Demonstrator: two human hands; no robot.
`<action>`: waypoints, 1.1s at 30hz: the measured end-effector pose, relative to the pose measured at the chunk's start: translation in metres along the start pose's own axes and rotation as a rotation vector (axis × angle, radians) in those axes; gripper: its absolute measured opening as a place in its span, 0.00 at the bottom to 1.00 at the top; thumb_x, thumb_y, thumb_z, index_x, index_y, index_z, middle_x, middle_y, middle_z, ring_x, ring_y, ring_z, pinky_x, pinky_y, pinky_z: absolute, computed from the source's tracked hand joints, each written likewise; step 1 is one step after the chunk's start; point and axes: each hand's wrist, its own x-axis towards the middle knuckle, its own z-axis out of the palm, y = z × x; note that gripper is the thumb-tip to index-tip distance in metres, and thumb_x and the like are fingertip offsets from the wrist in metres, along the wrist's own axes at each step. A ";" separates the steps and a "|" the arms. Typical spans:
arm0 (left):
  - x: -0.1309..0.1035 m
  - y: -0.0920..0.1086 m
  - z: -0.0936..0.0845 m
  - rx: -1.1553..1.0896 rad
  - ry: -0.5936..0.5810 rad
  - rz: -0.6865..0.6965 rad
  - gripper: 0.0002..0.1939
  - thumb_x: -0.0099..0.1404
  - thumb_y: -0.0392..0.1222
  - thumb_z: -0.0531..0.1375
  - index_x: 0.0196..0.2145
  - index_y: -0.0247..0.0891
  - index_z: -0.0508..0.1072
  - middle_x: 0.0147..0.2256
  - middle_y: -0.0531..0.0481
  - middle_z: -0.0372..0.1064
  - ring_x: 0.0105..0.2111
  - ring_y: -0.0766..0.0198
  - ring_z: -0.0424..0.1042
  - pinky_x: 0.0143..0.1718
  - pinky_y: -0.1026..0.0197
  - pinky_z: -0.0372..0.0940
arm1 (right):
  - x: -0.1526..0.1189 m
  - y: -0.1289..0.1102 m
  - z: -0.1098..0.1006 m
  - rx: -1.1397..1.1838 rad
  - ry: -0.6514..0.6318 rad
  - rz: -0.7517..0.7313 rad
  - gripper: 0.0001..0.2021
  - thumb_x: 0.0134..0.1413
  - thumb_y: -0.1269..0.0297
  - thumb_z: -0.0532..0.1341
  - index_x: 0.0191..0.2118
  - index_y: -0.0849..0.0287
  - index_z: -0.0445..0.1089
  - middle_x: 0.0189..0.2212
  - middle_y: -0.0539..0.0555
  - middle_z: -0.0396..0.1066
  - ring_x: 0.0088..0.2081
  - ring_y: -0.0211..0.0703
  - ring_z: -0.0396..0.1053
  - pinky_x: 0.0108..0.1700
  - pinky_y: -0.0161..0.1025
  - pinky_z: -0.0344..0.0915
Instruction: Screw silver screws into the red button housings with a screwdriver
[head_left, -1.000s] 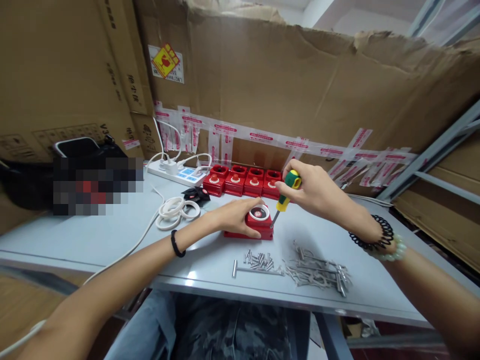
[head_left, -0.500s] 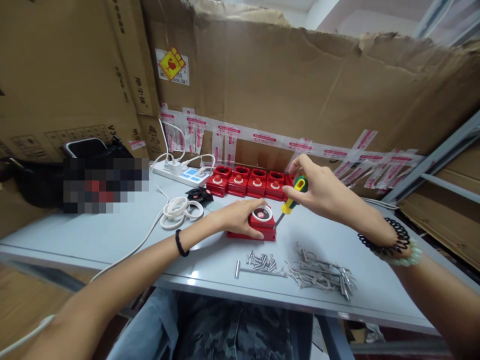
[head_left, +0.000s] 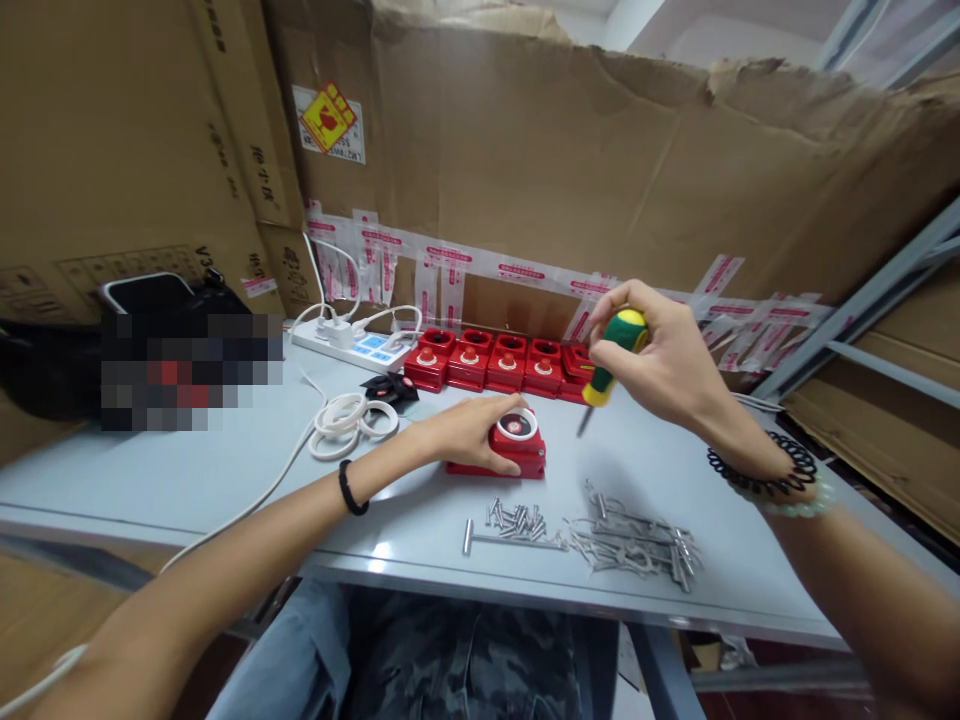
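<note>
My left hand (head_left: 480, 435) grips a red box-shaped device (head_left: 531, 462) on the table, with fingers over its top and the thumb along its front side. A white ring (head_left: 517, 423) around a dark round face tops the device. In my right hand (head_left: 652, 350) is a green and yellow screwdriver (head_left: 600, 385), fingers wrapped round its handle. Its tip points down and left, in the air, apart from the device. Small silver screws (head_left: 516, 520) lie in a pile in front of the device. Beside them lies a heap of metal T-shaped rods (head_left: 637, 540).
Several similar red devices (head_left: 469, 362) stand in a row at the back, before a cardboard wall (head_left: 525, 150). A white power strip (head_left: 352, 345) with plugs, loose white rings (head_left: 349, 420), a black packet (head_left: 390, 390) and a black bag (head_left: 45, 370) are on the left.
My right hand has lifted the screwdriver up and to the right, off the front corner of the red device. My left hand keeps its grip. The camera view has shifted slightly.
</note>
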 end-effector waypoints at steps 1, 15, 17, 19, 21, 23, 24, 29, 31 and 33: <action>0.000 0.000 0.000 0.002 0.003 -0.001 0.36 0.50 0.55 0.67 0.53 0.40 0.60 0.50 0.43 0.67 0.47 0.51 0.68 0.45 0.56 0.63 | -0.002 0.001 0.003 -0.022 -0.024 0.005 0.05 0.41 0.73 0.57 0.28 0.58 0.66 0.24 0.49 0.68 0.26 0.36 0.63 0.28 0.35 0.58; 0.000 0.004 -0.002 -0.010 -0.005 -0.012 0.36 0.50 0.56 0.66 0.52 0.40 0.61 0.49 0.43 0.67 0.47 0.52 0.68 0.47 0.56 0.62 | -0.039 0.027 0.054 -0.460 -0.729 0.117 0.09 0.46 0.59 0.62 0.24 0.58 0.73 0.19 0.51 0.69 0.21 0.36 0.59 0.24 0.35 0.49; 0.000 0.004 -0.002 -0.016 -0.002 -0.007 0.36 0.50 0.55 0.66 0.52 0.39 0.61 0.49 0.44 0.67 0.47 0.52 0.68 0.47 0.56 0.62 | -0.040 0.028 0.055 -0.453 -0.717 0.111 0.07 0.47 0.62 0.61 0.24 0.58 0.72 0.20 0.51 0.69 0.21 0.36 0.59 0.25 0.35 0.49; 0.000 0.004 -0.001 -0.016 -0.003 -0.008 0.35 0.50 0.55 0.66 0.52 0.39 0.61 0.49 0.44 0.67 0.47 0.52 0.68 0.47 0.56 0.62 | -0.042 0.028 0.054 -0.455 -0.692 0.114 0.06 0.47 0.63 0.60 0.24 0.59 0.72 0.20 0.52 0.70 0.22 0.35 0.59 0.25 0.35 0.49; 0.000 0.004 -0.001 -0.013 -0.004 -0.012 0.36 0.50 0.55 0.66 0.52 0.40 0.61 0.50 0.44 0.67 0.48 0.51 0.68 0.48 0.55 0.62 | -0.043 0.027 0.054 -0.459 -0.669 0.126 0.07 0.46 0.63 0.60 0.24 0.59 0.72 0.20 0.51 0.69 0.21 0.35 0.57 0.25 0.34 0.48; 0.001 0.003 -0.001 -0.011 -0.004 -0.009 0.36 0.50 0.55 0.66 0.52 0.40 0.61 0.50 0.44 0.67 0.47 0.52 0.68 0.47 0.55 0.62 | -0.044 0.027 0.054 -0.449 -0.668 0.124 0.07 0.46 0.63 0.60 0.24 0.60 0.71 0.18 0.50 0.67 0.20 0.34 0.55 0.25 0.34 0.48; 0.001 0.004 -0.001 -0.011 -0.004 -0.003 0.35 0.50 0.55 0.66 0.52 0.39 0.61 0.49 0.44 0.67 0.47 0.52 0.68 0.47 0.56 0.62 | -0.045 0.026 0.055 -0.443 -0.668 0.116 0.07 0.46 0.64 0.60 0.23 0.60 0.70 0.17 0.50 0.66 0.20 0.33 0.53 0.24 0.34 0.48; 0.001 0.004 -0.002 -0.013 -0.002 -0.008 0.35 0.49 0.54 0.66 0.52 0.40 0.61 0.49 0.44 0.67 0.47 0.52 0.68 0.47 0.56 0.62 | -0.045 0.026 0.056 -0.444 -0.638 0.137 0.06 0.44 0.63 0.62 0.22 0.59 0.70 0.17 0.49 0.66 0.20 0.33 0.53 0.25 0.34 0.48; 0.001 0.004 -0.002 -0.012 -0.006 -0.014 0.36 0.49 0.55 0.66 0.52 0.40 0.61 0.50 0.44 0.67 0.48 0.51 0.68 0.48 0.56 0.62 | -0.044 0.025 0.055 -0.429 -0.643 0.166 0.07 0.44 0.60 0.63 0.24 0.58 0.72 0.19 0.50 0.68 0.21 0.34 0.56 0.25 0.34 0.50; 0.001 0.004 -0.002 -0.013 -0.009 -0.012 0.36 0.49 0.55 0.66 0.52 0.40 0.61 0.50 0.43 0.66 0.48 0.51 0.68 0.48 0.56 0.62 | -0.044 0.026 0.055 -0.416 -0.654 0.165 0.07 0.45 0.60 0.62 0.26 0.58 0.73 0.20 0.50 0.69 0.21 0.35 0.57 0.26 0.34 0.50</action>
